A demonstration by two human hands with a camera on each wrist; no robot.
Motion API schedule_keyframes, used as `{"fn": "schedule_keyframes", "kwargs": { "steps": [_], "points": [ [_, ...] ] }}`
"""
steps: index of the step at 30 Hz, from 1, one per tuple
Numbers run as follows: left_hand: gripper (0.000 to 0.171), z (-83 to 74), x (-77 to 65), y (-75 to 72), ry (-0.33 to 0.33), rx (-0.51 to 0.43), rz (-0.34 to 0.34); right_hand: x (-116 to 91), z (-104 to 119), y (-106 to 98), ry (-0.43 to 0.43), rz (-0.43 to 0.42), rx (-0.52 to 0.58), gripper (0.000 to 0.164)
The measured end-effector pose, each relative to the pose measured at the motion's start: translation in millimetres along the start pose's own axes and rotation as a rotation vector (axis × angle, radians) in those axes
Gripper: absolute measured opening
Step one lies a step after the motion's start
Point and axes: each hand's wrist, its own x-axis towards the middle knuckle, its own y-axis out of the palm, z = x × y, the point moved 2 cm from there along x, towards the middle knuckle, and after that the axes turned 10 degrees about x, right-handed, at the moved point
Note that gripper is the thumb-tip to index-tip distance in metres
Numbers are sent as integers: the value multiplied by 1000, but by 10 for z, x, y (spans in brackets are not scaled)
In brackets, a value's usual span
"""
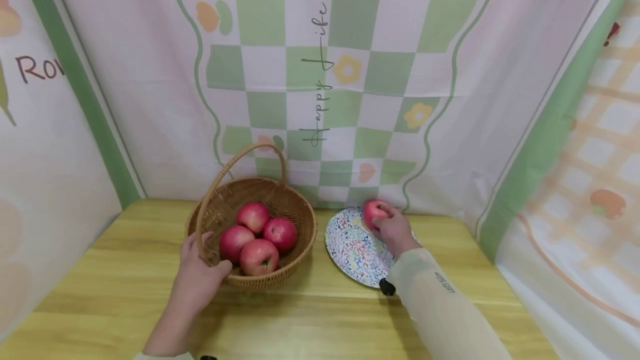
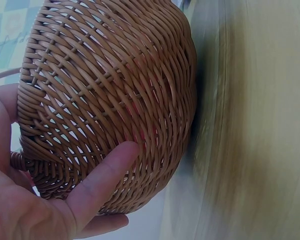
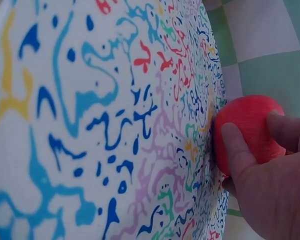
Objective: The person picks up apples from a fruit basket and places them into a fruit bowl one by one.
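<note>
Over there the right grip (image 1: 396,232) pinches a round red apple (image 1: 371,211) at the far edge of a flat, circular plate (image 1: 352,251) printed with coloured squiggles. I'd judge the step as setting it down or lifting it, I can't tell which; the next move calls for steadiness, since it could roll. The left grip (image 1: 197,279) holds the rim of a woven wicker basket (image 1: 303,210) bearing 4 apples (image 1: 253,216), on the wood-grained surface (image 1: 310,324).

I see rough, ridged wicker in the basket (image 1: 270,196) left of the frame's centre, and smooth, waxy-looking skin on its apples (image 1: 258,256). The plate (image 1: 350,249) right of centre looks smooth and faintly glossy, the table (image 1: 310,326) along the bottom satiny wood, the cloth (image 1: 305,21) at upper middle matt and lightly creased.
</note>
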Motion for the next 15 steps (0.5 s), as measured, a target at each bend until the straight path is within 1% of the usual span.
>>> {"fn": "schedule_keyframes", "kwargs": {
  "steps": [4, 7, 10, 13, 15],
  "points": [
    [78, 0, -2, 3, 4, -8, -7, 7, 20, 10, 7, -3, 16, 61],
    [78, 14, 2, 17, 5, -13, -16, 10, 15, -5, 4, 1, -11, 68],
    [77, 16, 4, 26, 6, -12, -22, 3, 16, -23, -16, 34, -38, 74],
    [77, 8, -1, 25, 9, -14, -25, -9, 30, -37, -32, 77, -34, 76],
    [76, 2, -4, 20, 9, -19, -26, -15, 44, -57, -27, 73, -43, 79]
  ]
}}
